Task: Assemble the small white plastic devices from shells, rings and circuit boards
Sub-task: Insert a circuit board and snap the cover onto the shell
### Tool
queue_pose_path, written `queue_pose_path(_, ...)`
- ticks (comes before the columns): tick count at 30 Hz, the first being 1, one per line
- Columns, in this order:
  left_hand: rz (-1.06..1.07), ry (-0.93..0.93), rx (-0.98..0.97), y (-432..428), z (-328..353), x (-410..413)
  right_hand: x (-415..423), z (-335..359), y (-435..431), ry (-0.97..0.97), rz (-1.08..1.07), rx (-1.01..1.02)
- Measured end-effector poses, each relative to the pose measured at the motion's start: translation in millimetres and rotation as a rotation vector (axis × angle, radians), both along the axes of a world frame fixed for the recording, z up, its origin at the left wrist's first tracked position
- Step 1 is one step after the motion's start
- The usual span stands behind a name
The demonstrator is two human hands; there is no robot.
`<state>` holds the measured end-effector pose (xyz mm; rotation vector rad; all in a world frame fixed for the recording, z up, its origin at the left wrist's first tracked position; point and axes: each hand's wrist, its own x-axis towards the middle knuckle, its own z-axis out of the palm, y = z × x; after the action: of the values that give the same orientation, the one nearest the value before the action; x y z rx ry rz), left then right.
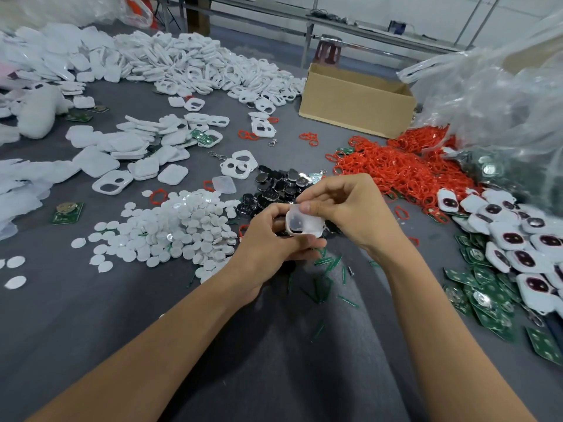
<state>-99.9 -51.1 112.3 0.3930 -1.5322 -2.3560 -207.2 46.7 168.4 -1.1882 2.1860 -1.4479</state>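
Observation:
Both hands meet at the middle of the grey table around one small white plastic shell (304, 223) with a dark part showing inside it. My left hand (271, 239) grips the shell from below and the left, fingers curled under it. My right hand (344, 205) pinches its upper edge, thumb on top. Red rings (393, 169) lie heaped to the right. Green circuit boards (484, 287) and finished white devices (518, 239) are piled at the far right. Loose white shells (189, 65) fill the back left.
White round discs (170, 226) are heaped left of the hands, dark metal pieces (274, 184) just behind them. An open cardboard box (356, 102) stands at the back, a large clear plastic bag (493, 95) at the right. Green slivers (326, 278) litter the cloth near me.

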Motion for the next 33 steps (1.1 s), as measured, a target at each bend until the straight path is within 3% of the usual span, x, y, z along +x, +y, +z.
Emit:
queue_pose_path(12, 0.051, 0.032, -0.009, 0.7, 0.5, 0.1, -1.2, -5.8, -4.0, 0.03, -0.02, -0.007)
queue_pose_path(33, 0.111, 0.002, -0.004, 0.3, 4.3, 0.8, -1.7, -15.5, -5.8, 0.273, -0.034, 0.032)
